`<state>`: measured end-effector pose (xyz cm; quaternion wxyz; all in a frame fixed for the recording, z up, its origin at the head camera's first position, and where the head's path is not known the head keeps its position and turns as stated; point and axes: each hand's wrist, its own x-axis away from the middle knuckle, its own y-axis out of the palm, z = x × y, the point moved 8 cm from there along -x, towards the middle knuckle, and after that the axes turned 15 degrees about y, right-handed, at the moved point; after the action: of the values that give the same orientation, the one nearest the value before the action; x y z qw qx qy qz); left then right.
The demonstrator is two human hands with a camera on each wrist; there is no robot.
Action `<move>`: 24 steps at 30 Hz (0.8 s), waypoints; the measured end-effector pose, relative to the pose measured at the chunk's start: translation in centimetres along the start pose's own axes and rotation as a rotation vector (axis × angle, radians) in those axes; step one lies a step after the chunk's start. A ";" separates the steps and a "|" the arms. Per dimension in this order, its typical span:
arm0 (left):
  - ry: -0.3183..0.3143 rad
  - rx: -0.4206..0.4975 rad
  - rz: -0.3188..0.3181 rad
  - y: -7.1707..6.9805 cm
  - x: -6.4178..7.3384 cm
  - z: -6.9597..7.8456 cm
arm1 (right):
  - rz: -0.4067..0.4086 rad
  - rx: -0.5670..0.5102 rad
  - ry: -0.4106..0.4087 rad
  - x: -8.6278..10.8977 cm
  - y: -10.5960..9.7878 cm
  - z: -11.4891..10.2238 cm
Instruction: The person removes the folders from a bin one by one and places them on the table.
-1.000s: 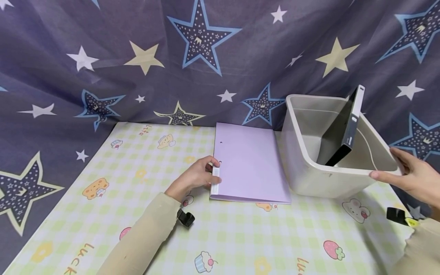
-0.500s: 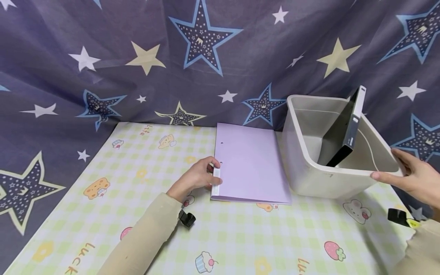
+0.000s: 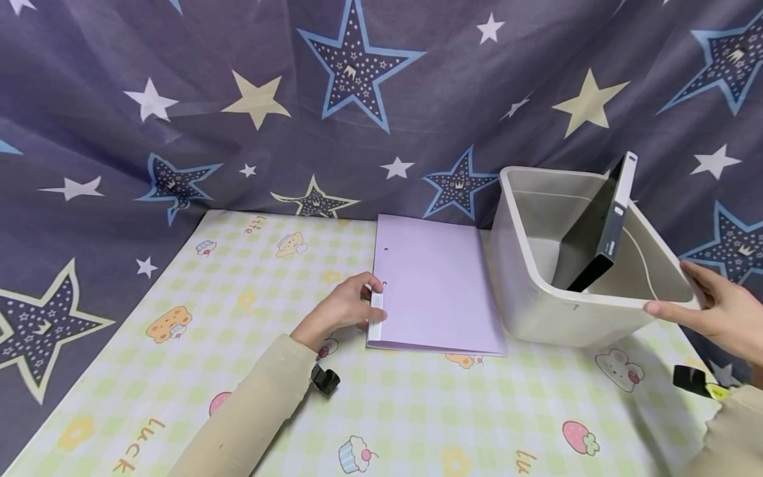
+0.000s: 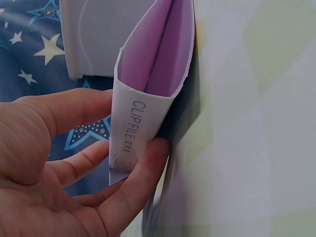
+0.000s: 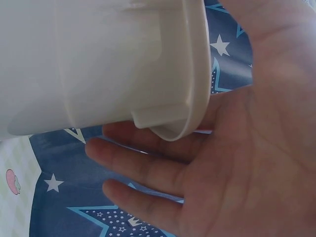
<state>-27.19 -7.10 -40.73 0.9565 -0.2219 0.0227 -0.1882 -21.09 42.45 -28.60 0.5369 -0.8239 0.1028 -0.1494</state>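
Note:
A purple clip file [image 3: 438,285] lies on the table, two holes along its left side and a white label strip on its spine [image 4: 136,126]. My left hand [image 3: 342,305] pinches that spine, thumb on one face and fingers on the other, as the left wrist view shows. To the right stands a light grey plastic bin [image 3: 572,318], its near right corner apparently raised and tilted. My right hand [image 3: 718,308] holds the bin's right rim, thumb on the near side and fingers beneath the rim [image 5: 197,74]. A black file box [image 3: 596,232] with a pale spine leans inside the bin.
A checked tablecloth [image 3: 268,397] with cartoon prints covers the table. Behind and beside it hangs a dark blue curtain [image 3: 197,53] with stars. The clip file's right edge lies close to the bin.

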 end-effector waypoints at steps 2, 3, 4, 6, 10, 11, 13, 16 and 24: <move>0.001 -0.005 -0.003 0.1 0.0 0.0 | -0.003 -0.002 -0.002 0.0 0.0 0.1; 0.003 -0.006 -0.003 0.1 -0.1 0.0 | -0.003 -0.002 -0.004 -0.1 0.1 0.1; 0.003 -0.006 -0.003 0.1 -0.1 0.0 | -0.002 -0.002 -0.006 -0.1 0.1 0.2; 0.008 -0.005 -0.001 0.1 -0.1 0.0 | 0.000 -0.001 -0.007 -0.2 0.1 0.3; 0.017 -0.007 0.003 0.0 0.0 0.1 | 0.005 -0.002 -0.015 -0.3 0.1 0.4; 0.018 -0.007 0.003 0.0 0.0 0.1 | 0.005 -0.003 -0.017 -0.4 0.1 0.4; 0.016 -0.007 0.001 0.0 0.0 0.1 | 0.006 -0.006 -0.022 -0.4 0.1 0.4; 0.013 -0.009 -0.003 0.1 0.0 0.1 | 0.007 -0.009 -0.026 -0.5 0.2 0.6; 0.007 -0.054 -0.012 -0.1 0.0 0.1 | 0.006 -0.009 -0.019 -0.5 0.3 0.7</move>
<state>-27.17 -7.09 -40.58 0.9490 -0.2470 0.0298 -0.1939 -21.33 43.14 -29.17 0.5347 -0.8273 0.1008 -0.1397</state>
